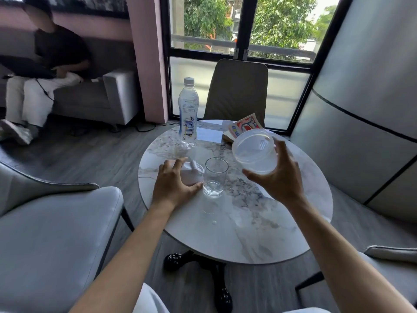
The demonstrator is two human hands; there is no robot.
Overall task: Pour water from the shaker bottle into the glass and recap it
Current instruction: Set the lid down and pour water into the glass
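Now | right hand [278,177] holds shaker bottle [255,152] | above-right of glass [215,176]

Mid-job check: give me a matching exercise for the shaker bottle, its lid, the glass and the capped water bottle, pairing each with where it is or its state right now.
Things:
1. shaker bottle
2. lid
3. glass
4. water bottle

States:
A. standing at the table's far edge, cap on
B. flat on the table under the left hand
C. lifted and tilted in the right hand
D. upright on the table between the hands

Pairs: 1-C, 2-B, 3-D, 4-A
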